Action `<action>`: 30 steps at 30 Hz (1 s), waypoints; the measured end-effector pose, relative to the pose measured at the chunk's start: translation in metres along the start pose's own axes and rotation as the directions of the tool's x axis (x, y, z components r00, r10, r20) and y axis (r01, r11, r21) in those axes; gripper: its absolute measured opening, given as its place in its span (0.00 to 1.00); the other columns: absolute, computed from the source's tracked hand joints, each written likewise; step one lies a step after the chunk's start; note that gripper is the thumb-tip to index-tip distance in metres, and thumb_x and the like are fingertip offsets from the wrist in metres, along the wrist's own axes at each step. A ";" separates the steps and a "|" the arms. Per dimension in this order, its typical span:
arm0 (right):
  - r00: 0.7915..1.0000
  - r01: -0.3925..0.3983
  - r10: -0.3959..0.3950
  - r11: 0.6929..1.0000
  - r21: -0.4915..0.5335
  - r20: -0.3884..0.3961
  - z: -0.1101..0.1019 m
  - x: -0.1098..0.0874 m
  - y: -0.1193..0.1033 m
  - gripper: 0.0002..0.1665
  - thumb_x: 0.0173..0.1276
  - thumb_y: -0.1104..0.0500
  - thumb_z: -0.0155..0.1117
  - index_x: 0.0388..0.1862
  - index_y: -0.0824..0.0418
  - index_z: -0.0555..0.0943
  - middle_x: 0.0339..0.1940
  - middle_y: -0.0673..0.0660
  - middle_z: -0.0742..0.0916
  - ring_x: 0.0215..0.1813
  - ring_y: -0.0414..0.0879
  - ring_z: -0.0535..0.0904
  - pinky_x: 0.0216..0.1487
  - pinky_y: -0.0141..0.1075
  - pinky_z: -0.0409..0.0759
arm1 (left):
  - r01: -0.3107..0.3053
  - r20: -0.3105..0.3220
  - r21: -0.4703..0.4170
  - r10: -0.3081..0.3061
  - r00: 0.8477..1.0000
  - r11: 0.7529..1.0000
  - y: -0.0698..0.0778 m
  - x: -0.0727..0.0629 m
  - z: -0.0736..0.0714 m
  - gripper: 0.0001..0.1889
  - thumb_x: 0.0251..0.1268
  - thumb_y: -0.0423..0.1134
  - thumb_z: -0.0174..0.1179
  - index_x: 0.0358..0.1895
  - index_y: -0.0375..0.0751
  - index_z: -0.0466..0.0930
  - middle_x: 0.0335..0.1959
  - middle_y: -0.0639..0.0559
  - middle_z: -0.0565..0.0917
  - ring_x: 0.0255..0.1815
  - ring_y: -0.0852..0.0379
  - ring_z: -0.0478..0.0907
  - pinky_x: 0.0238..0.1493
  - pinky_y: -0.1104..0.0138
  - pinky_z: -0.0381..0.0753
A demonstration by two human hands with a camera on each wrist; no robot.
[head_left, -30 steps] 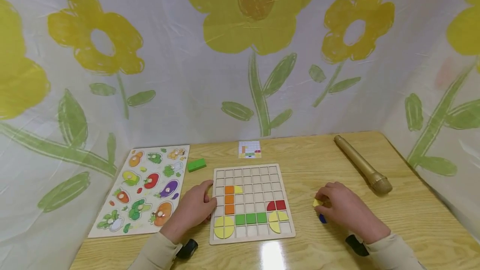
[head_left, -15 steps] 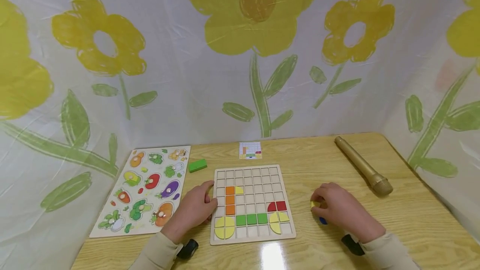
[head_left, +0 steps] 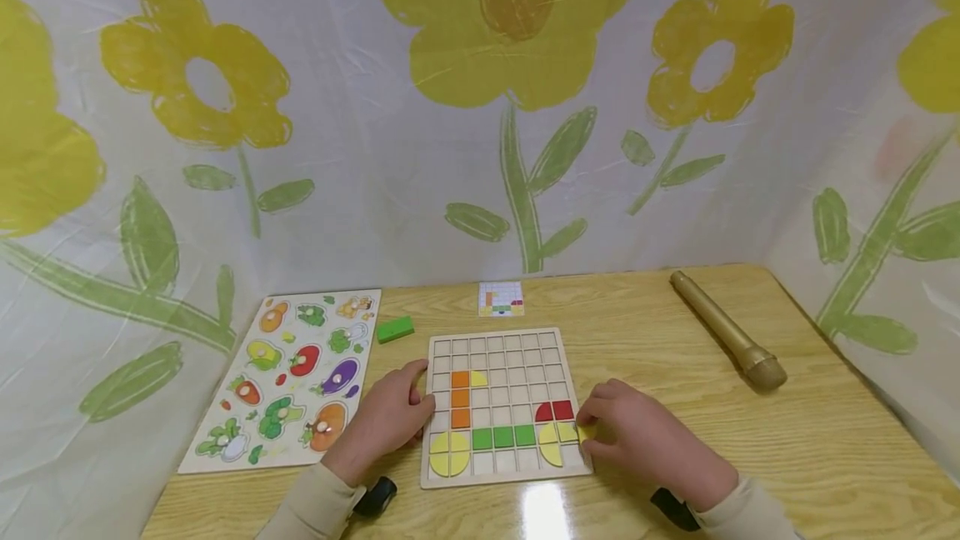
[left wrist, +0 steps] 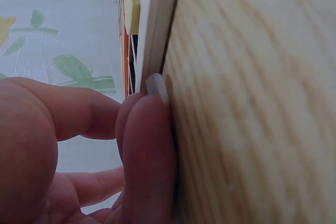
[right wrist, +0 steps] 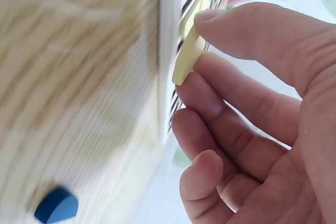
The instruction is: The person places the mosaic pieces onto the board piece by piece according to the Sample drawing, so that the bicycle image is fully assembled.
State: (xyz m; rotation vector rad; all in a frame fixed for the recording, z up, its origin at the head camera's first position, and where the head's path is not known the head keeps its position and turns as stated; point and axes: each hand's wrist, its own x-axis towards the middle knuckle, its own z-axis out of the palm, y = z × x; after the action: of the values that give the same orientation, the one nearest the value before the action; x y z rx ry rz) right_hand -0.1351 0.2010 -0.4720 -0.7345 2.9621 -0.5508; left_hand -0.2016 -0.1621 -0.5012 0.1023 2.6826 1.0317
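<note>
A pale wooden grid board [head_left: 487, 348] lies on the table, with orange, green and red squares and yellow and red rounded pieces in its cells. My left hand [head_left: 390, 411] rests at its left edge, thumb and index fingertip touching the rim apart from each other. In the left wrist view the thumb [left wrist: 149, 150] meets the board's side low down near the table. My right hand [head_left: 630, 436] is over the board's right edge and pinches a yellow quarter-circle piece [right wrist: 186, 61] between thumb and fingers, tilted. A blue rounded piece [right wrist: 56, 205] lies on the table; my hand hides it in the head view.
Behind the board stands a small pattern card [head_left: 501, 298] beside the back curtain. A green block [head_left: 395, 329] sits left of it. At the left lies a vegetable peg puzzle [head_left: 285, 382]; at the right, a gold microphone-shaped object [head_left: 723, 327].
My right hand has moved left from the bare table to the board's right edge, carrying the yellow piece. The blue piece stayed behind. My left hand has kept its place.
</note>
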 end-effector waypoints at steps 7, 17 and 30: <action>0.998 0.058 -0.058 0.998 0.013 -0.005 0.005 -0.004 -0.012 0.11 0.62 0.53 0.84 0.41 0.48 0.90 0.40 0.38 0.85 0.44 0.32 0.75 0.47 0.34 0.84 | 0.001 0.006 -0.016 -0.001 1.000 1.000 0.002 0.000 0.000 0.34 0.74 0.42 0.65 0.81 0.43 0.69 0.27 0.51 0.80 0.17 0.55 0.80 0.22 0.64 0.75; 0.995 0.104 -0.104 0.995 -0.001 0.006 0.010 -0.003 -0.017 0.11 0.61 0.53 0.85 0.40 0.48 0.90 0.40 0.38 0.85 0.44 0.32 0.75 0.44 0.32 0.83 | -0.003 0.010 -0.029 0.003 1.000 1.000 0.004 -0.005 -0.002 0.34 0.75 0.41 0.65 0.82 0.42 0.68 0.27 0.51 0.80 0.17 0.55 0.80 0.22 0.64 0.74; 0.993 0.115 -0.115 0.993 0.006 -0.031 0.012 -0.003 -0.017 0.10 0.60 0.57 0.84 0.38 0.48 0.90 0.38 0.38 0.84 0.42 0.31 0.73 0.41 0.30 0.80 | -0.015 0.005 -0.023 0.016 1.000 1.000 0.003 -0.004 -0.002 0.34 0.75 0.40 0.65 0.81 0.41 0.68 0.27 0.52 0.79 0.16 0.56 0.80 0.23 0.64 0.73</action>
State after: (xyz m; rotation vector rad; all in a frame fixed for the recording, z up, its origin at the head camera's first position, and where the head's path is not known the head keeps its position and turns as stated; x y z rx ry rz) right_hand -0.1239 0.1846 -0.4774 -0.9086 2.9578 -0.5845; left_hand -0.1982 -0.1622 -0.4967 0.1213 2.6688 1.0647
